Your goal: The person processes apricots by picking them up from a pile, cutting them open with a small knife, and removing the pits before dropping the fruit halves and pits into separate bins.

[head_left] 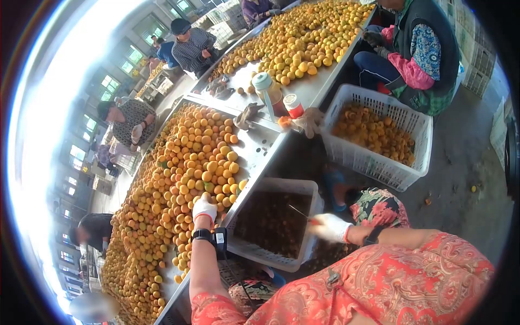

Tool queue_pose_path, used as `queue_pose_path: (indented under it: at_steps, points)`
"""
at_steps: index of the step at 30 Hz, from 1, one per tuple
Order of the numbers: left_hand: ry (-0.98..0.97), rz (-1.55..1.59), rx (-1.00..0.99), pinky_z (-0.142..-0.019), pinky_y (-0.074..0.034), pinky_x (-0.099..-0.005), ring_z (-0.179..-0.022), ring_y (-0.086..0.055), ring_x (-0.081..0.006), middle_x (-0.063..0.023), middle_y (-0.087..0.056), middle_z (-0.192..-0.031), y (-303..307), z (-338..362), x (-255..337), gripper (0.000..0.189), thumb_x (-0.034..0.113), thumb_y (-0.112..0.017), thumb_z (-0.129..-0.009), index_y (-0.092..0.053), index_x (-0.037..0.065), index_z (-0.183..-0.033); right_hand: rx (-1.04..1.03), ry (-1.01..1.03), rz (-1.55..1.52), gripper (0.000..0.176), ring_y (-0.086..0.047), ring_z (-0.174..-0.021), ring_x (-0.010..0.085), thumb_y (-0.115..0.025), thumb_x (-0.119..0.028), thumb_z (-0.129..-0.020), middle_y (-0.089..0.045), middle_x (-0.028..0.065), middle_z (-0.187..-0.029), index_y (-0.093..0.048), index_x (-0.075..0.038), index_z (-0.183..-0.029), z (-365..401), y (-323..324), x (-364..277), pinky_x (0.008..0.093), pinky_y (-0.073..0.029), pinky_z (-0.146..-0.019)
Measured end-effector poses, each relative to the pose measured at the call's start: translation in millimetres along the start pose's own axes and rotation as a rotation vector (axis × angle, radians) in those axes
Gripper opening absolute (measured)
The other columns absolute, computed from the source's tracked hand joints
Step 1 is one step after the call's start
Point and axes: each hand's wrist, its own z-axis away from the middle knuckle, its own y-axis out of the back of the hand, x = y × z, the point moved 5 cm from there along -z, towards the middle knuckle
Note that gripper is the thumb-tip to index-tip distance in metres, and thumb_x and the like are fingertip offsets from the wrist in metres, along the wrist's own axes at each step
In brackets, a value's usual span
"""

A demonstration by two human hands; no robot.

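Note:
My left hand (pixel 205 209), in a white glove, reaches into the pile of apricots (pixel 203 157) on the metal table. Its fingers point away from me among the fruit and are mostly hidden, so I cannot tell whether they grip one. In my white-gloved right hand (pixel 329 227) is a small knife (pixel 297 209) with a thin blade and a reddish handle. The blade points left over a white plastic crate (pixel 310 189) against the table edge. Dark contents with small reddish-brown bits lie low inside this crate.
A second white crate (pixel 374 169) holds halved apricots. On the table stand a bottle with a pale green lid (pixel 262 82) and a red-and-white container (pixel 293 105), near dark gloves (pixel 248 116). A person (pixel 417 59) sits at right; others work across the table.

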Motion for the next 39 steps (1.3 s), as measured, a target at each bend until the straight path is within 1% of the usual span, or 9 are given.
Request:
queue_pose_path:
  at_steps: [3,7,13,16,20,26,28,31,39]
  points:
    - [-0.117,0.482,0.197,-0.088,-0.052,-0.0375,-0.099,-0.067,-0.0318,-0.0180,-0.070,-0.102,-11,13,-24,0.032,0.013,-0.061,-0.082,-0.068,0.006,-0.112,0.006,-0.004,-0.121,0.032,-0.066,-0.082,0.0299,-0.062,-0.032,-0.088,-0.067,0.0151,-0.083,-0.065,-0.001,-0.096,9,3,-8,0.0407,-0.049,-0.072]
    - [0.044,1.289,-0.076,-0.042,-0.041,-0.0237,-0.054,-0.054,-0.0125,-0.0084,-0.065,-0.088,24,100,0,0.028,0.007,-0.055,-0.088,-0.060,0.002,-0.115,-0.008,-0.033,-0.484,0.020,-0.057,-0.060,0.0134,-0.062,-0.024,-0.090,-0.058,0.0021,-0.069,-0.064,-0.005,-0.089,23,2,-18,0.0321,-0.044,-0.055]
    - [0.054,1.582,-0.125,-0.046,-0.048,-0.0267,-0.060,-0.059,-0.0183,-0.0093,-0.061,-0.087,50,207,-15,0.029,-0.001,-0.056,-0.084,-0.060,0.000,-0.113,0.042,0.003,-0.682,0.017,-0.045,-0.041,0.0126,-0.060,-0.022,-0.092,-0.052,0.0021,-0.061,-0.060,-0.006,-0.087,43,4,-25,0.0289,-0.036,-0.038]
    - [-0.109,1.860,-0.104,-0.061,-0.058,-0.0306,-0.072,-0.066,-0.0227,-0.0119,-0.062,-0.094,68,258,-10,0.036,-0.004,-0.064,-0.080,-0.058,-0.002,-0.116,0.059,0.027,-0.671,0.012,-0.038,-0.040,0.0078,-0.058,-0.021,-0.092,-0.046,-0.0045,-0.060,-0.058,-0.009,-0.090,65,9,-43,0.0262,-0.027,-0.034]
    - [-0.252,1.971,-0.064,-0.068,-0.060,-0.0327,-0.081,-0.067,-0.0248,-0.0137,-0.064,-0.099,89,301,13,0.041,0.000,-0.069,-0.082,-0.057,-0.003,-0.122,0.065,0.254,-0.564,0.018,-0.046,-0.050,0.0091,-0.055,-0.023,-0.097,-0.050,-0.0018,-0.064,-0.058,-0.007,-0.091,87,9,-80,0.0270,-0.036,-0.046]
    - [-0.456,2.036,0.022,-0.050,-0.050,-0.0275,-0.066,-0.062,-0.0189,-0.0125,-0.064,-0.102,127,338,60,0.043,0.009,-0.070,-0.088,-0.055,-0.001,-0.127,0.037,0.688,-0.212,0.018,-0.049,-0.064,0.0091,-0.053,-0.021,-0.101,-0.051,0.0026,-0.070,-0.055,-0.005,-0.091,141,0,-159,0.0284,-0.042,-0.058]
    - [-0.488,2.039,0.046,-0.056,-0.051,-0.0279,-0.071,-0.063,-0.0190,-0.0132,-0.064,-0.105,135,346,72,0.046,0.009,-0.071,-0.087,-0.054,-0.002,-0.128,-0.022,0.772,-0.214,0.022,-0.050,-0.066,0.0107,-0.055,-0.023,-0.101,-0.053,0.0052,-0.070,-0.053,-0.003,-0.090,164,-5,-178,0.0306,-0.043,-0.060]
    - [-0.496,2.019,0.037,-0.067,-0.051,-0.0295,-0.082,-0.062,-0.0191,-0.0162,-0.064,-0.110,137,353,84,0.050,0.010,-0.072,-0.085,-0.052,-0.005,-0.129,-0.033,0.818,-0.164,0.024,-0.054,-0.070,0.0146,-0.055,-0.024,-0.101,-0.057,0.0106,-0.073,-0.054,-0.002,-0.092,170,-15,-184,0.0328,-0.046,-0.065]
    - [-0.520,2.067,0.008,-0.065,-0.055,-0.0298,-0.081,-0.065,-0.0203,-0.0148,-0.064,-0.107,126,354,90,0.044,0.001,-0.069,-0.084,-0.055,-0.003,-0.126,-0.036,0.739,0.018,0.026,-0.063,-0.073,0.0300,-0.058,-0.026,-0.098,-0.061,0.0188,-0.077,-0.055,-0.001,-0.094,182,-20,-191,0.0396,-0.048,-0.066]
